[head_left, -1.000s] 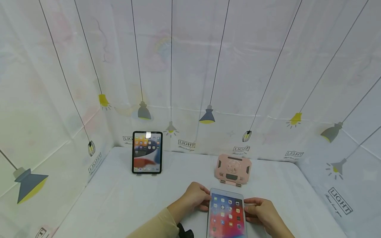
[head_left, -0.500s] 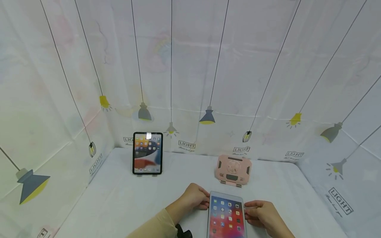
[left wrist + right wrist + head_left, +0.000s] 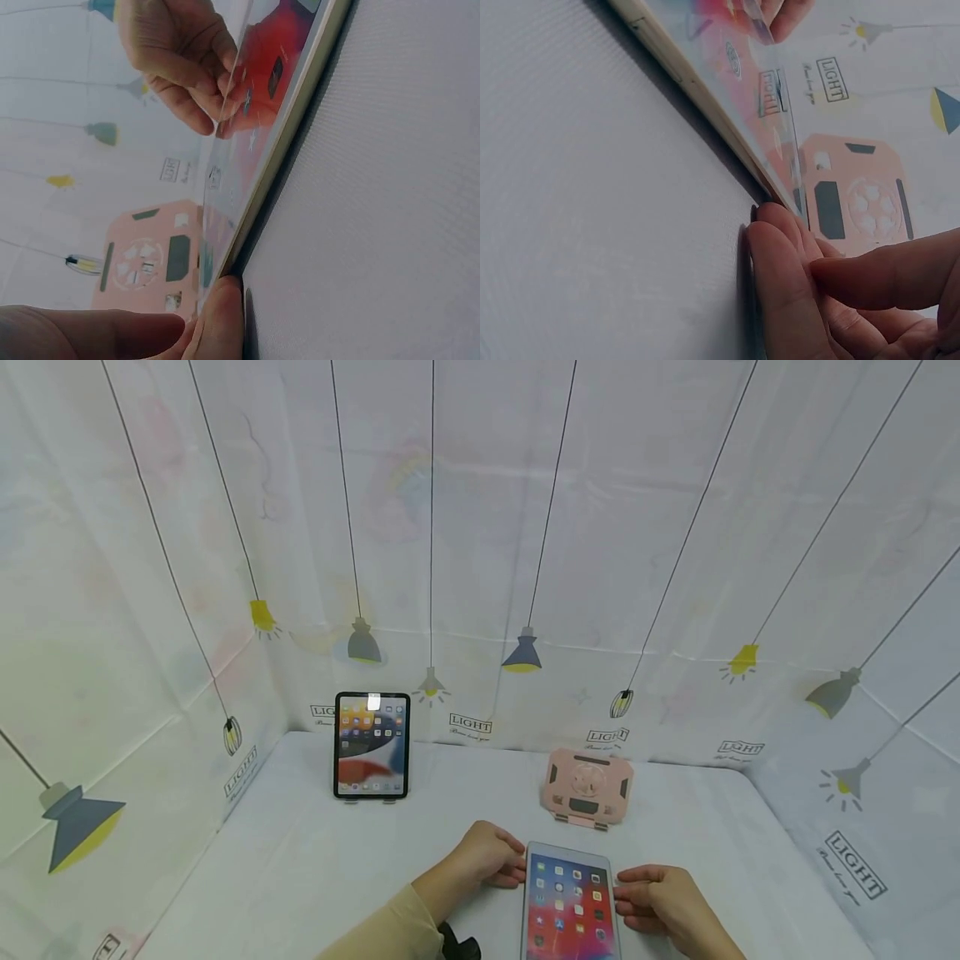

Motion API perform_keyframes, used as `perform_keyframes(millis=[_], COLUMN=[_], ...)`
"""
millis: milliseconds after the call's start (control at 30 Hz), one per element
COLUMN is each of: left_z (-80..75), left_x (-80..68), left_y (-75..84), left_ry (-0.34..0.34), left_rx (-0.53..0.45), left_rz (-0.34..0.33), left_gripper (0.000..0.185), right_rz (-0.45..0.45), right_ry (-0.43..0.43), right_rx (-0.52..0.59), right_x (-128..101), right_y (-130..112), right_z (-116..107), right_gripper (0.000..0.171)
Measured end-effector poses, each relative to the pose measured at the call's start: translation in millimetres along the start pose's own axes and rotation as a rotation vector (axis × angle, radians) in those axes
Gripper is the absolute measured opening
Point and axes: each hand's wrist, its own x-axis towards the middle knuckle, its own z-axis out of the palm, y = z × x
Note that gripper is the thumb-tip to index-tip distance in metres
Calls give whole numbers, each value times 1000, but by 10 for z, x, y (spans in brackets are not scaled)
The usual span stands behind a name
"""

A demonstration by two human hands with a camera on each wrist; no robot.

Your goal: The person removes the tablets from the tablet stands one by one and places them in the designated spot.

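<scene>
A white-framed tablet (image 3: 568, 902) with a lit red and blue home screen lies flat near the table's front edge. My left hand (image 3: 487, 856) grips its upper left edge, and the left wrist view shows a fingertip (image 3: 221, 319) pressed against the tablet's rim (image 3: 289, 135). On the opposite side my right hand (image 3: 656, 897) holds the right edge, its fingertips (image 3: 780, 255) curled against the tablet's side (image 3: 697, 90). Just behind the tablet stands an empty pink folding stand (image 3: 587, 785), also seen as the pink stand (image 3: 142, 255) from the left wrist.
A second tablet with a black frame (image 3: 371, 745) stands upright on a small stand at the back left. White cloth printed with hanging lamps covers the table (image 3: 315, 860) and the walls on three sides. Bare cloth lies between the two tablets.
The white tablet and both hands have slid slightly toward me, away from the pink stand. Nothing else has moved.
</scene>
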Motion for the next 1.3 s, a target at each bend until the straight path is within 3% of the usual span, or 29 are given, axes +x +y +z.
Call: perform_keyframes(millis=[500,1000,1300], left_z=[-136,-304,-464], left_x=[2,12,19], left_y=[-57,-20,28], left_ry=[-111,-152,-154], left_rx=[-52,-85,-120], left_rz=[28,-15,20], left_gripper=[30,36,37], right_rz=[-8,-84,-123], right_ry=[9,34,24], right_rx=[15,21,45], right_x=[11,-3,-33], right_y=[6,-131,-291], right_z=[-14,-65,28], right_gripper=[39,46,46])
